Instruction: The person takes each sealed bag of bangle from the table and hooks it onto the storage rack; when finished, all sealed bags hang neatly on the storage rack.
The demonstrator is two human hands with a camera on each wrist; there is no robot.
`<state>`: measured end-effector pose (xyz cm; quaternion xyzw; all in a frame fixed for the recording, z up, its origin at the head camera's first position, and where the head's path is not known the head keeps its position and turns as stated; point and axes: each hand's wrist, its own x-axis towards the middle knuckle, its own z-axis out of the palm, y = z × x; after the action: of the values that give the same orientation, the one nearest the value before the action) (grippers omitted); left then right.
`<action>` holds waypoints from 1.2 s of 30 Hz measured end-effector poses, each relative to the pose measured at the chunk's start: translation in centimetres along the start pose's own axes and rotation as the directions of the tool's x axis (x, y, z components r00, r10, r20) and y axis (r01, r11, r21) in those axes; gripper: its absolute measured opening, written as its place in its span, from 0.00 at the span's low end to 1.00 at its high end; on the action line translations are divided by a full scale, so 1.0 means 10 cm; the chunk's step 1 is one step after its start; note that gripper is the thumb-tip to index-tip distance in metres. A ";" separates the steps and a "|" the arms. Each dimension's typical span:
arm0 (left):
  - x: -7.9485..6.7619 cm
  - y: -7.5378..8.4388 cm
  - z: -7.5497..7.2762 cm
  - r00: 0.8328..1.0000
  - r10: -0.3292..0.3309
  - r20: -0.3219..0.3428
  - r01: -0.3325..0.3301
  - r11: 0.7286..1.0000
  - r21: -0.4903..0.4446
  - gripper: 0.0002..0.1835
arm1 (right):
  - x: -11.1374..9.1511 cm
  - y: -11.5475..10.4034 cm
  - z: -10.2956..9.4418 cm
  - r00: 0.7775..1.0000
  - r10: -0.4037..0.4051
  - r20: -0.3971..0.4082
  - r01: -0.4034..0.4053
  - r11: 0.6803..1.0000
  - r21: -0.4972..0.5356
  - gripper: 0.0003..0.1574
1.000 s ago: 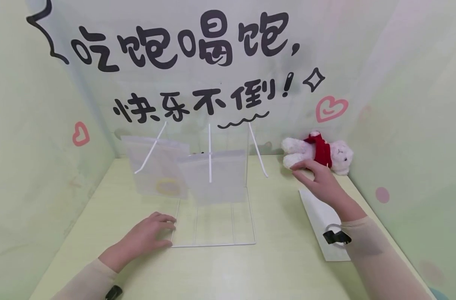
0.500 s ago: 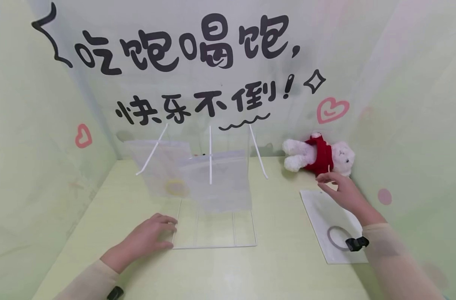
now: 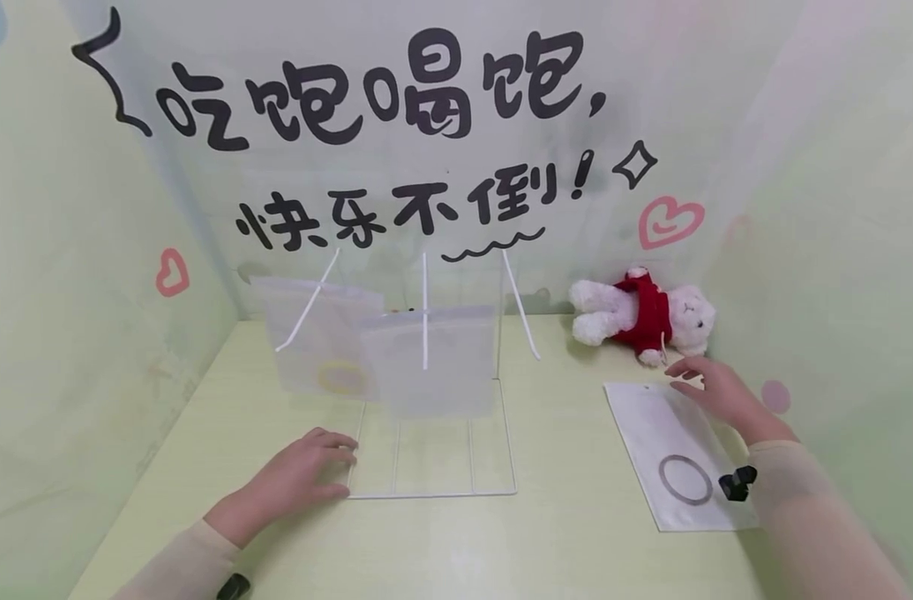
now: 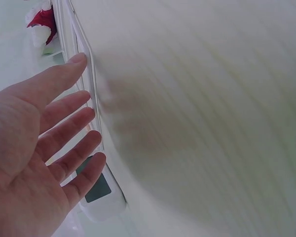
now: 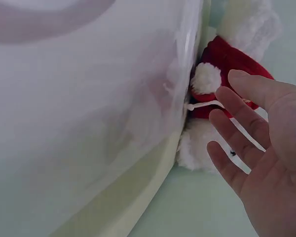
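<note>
A white wire rack [image 3: 432, 497] stands on the table, with two frosted zip bags on its prongs. One bag [image 3: 317, 337] hangs at the left prong, the other [image 3: 430, 362] at the middle prong; the right prong [image 3: 521, 308] is bare. My left hand [image 3: 287, 475] lies at the left edge of the rack's base, fingertips touching the wire, fingers nearly straight. Over the far right corner of a flat bag [image 3: 651, 450] with a grey ring hovers my right hand [image 3: 734, 404]. In the right wrist view its fingers are loosely bent around nothing.
A white plush toy [image 3: 640, 317] in a red top lies on its back at the far right corner of the table. Printed fabric walls [image 3: 441, 150] enclose the back and sides. A white rounded object with a dark panel [image 4: 96, 180] shows in the left wrist view.
My right hand has moved right and nearer, away from the plush toy's legs to above the flat bag. The middle bag has swung slightly. My left hand has stayed at the rack's base.
</note>
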<state>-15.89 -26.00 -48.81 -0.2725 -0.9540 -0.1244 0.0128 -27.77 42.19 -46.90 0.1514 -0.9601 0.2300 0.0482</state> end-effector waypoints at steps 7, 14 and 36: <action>-0.01 0.02 -0.02 1.000 0.001 -0.003 -0.001 1.000 -0.004 0.22 | -0.03 0.18 0.01 0.993 0.090 0.080 -0.089 0.996 -0.013 0.17; -0.01 0.03 -0.05 1.000 0.007 0.009 -0.007 1.000 -0.007 0.22 | -0.01 0.28 0.02 0.985 0.101 0.143 -0.096 0.994 -0.045 0.21; 0.01 0.03 -0.03 1.000 0.003 0.006 -0.003 1.000 0.027 0.22 | -0.02 0.28 -0.04 0.995 0.069 0.068 -0.064 0.995 -0.075 0.07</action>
<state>-15.86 -25.79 -48.41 -0.2742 -0.9552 -0.1106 0.0136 -28.43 44.80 -47.79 0.1254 -0.9735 0.1908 0.0122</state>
